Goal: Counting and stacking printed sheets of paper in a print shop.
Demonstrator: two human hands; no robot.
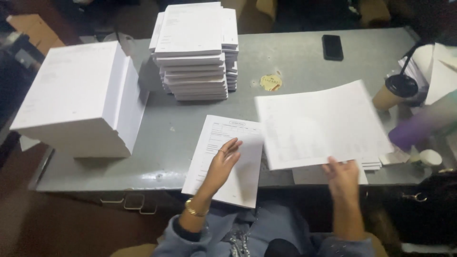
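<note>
On grey desk, left hand (223, 164) flat on printed form (226, 159), right hand (342, 175) fingers pinching lifted white sheet (321, 126)

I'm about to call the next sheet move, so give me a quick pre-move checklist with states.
1. Left hand flat on the printed form pile: ok.
2. Right hand has a grip on the lifted sheet: ok.
3. Lifted sheet held away from the lidded coffee cup: ok.
4. Form pile fully on the grey table: not ok, its near edge overhangs.
5. Only one sheet lifted: cannot tell.
</note>
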